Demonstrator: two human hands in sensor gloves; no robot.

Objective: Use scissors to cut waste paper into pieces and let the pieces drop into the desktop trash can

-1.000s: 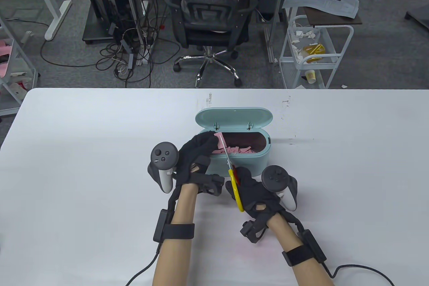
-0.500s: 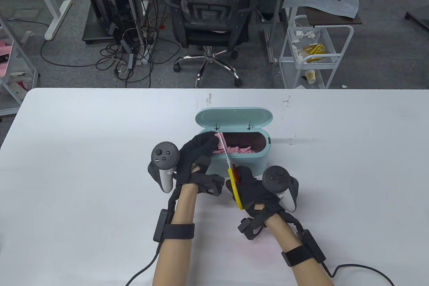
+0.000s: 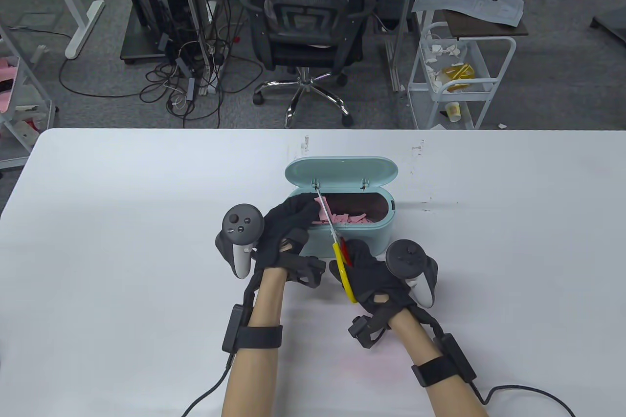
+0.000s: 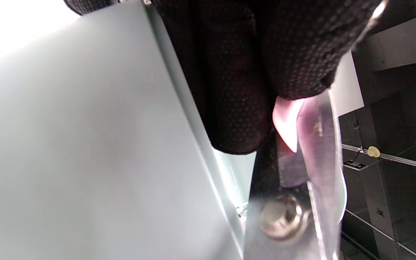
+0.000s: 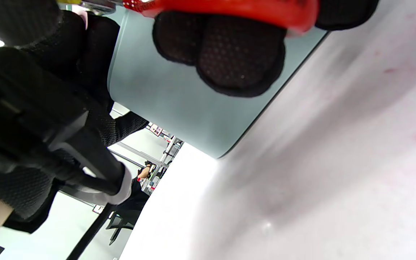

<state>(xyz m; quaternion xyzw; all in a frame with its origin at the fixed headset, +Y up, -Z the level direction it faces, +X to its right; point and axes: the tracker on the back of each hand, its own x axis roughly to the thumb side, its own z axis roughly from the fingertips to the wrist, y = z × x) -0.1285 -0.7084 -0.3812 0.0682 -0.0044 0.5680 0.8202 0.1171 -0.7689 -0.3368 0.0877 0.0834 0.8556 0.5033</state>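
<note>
A mint-green desktop trash can (image 3: pixel 342 236) stands mid-table with its lid (image 3: pixel 341 171) swung open at the back; several pink paper pieces (image 3: pixel 349 219) lie inside. My left hand (image 3: pixel 288 224) pinches a small pink paper scrap (image 3: pixel 319 202) over the can's left end; the left wrist view shows the scrap (image 4: pixel 286 124) between the fingertips (image 4: pixel 237 90) against the blades (image 4: pixel 320 151). My right hand (image 3: pixel 371 275) grips the yellow-and-red scissors (image 3: pixel 342 260) in front of the can, blades reaching up to the scrap. In the right wrist view its fingers (image 5: pixel 229 47) pass through the red handle (image 5: pixel 229 7).
The white table (image 3: pixel 122 241) extends wide on both sides of the can. Glove cables trail off the near edge. Beyond the far edge are an office chair (image 3: pixel 305 26), a white cart (image 3: pixel 455 75) and a desk with tangled cables (image 3: pixel 190 70).
The scissors and right hand have edged forward and slightly up toward the can, the blades cutting further along the pink scrap. The left hand has shifted slightly right.
</note>
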